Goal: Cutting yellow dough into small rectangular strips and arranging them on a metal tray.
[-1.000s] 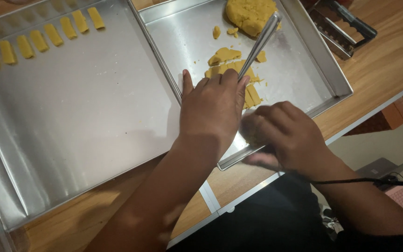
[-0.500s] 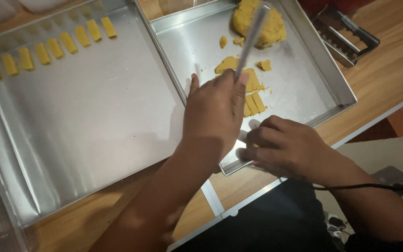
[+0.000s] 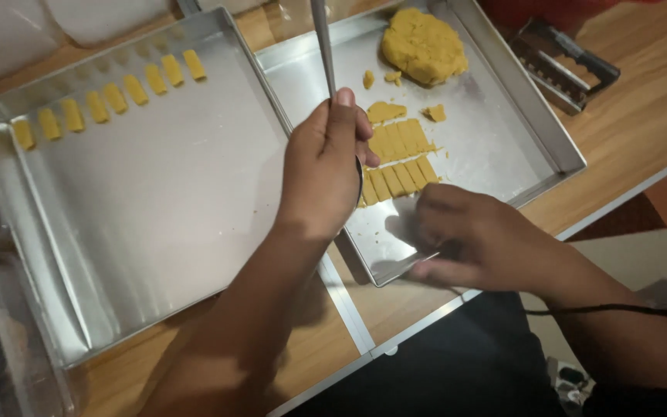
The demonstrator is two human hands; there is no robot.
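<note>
From the head camera, I take the smaller baking tray [image 3: 538,127] as my landmark. My left hand [image 3: 326,166] hovers over its left edge, fingers closed around a long flat metal blade [image 3: 322,42] that rises from my fist toward the top of the picture, where it is cut off. My right hand [image 3: 476,235] rests at the tray's near corner, fingers curled and pressing on the rim and floor; it appears to hold nothing.

In the middle of the tray lies a flattened sheet of yellow dough already cut into small bars [image 3: 399,158], in two rows, just beyond my left thumb. At the tray's far end sits an uncut lump of dough [image 3: 424,45], with a few scraps [image 3: 386,112] between it and the bars.

Left of this tray, touching it, is a larger baking tray [image 3: 156,232]. Only one row of placed dough pieces [image 3: 110,96] lines its far edge; the rest is bare. So I judge the work is early: most bars are still untransferred, the lump unrolled.

A ridged metal cutter [image 3: 569,66] lies on the wooden table [image 3: 642,116] right of the tray. My left hand hides some bars, and the blade's lower end is out of sight.
</note>
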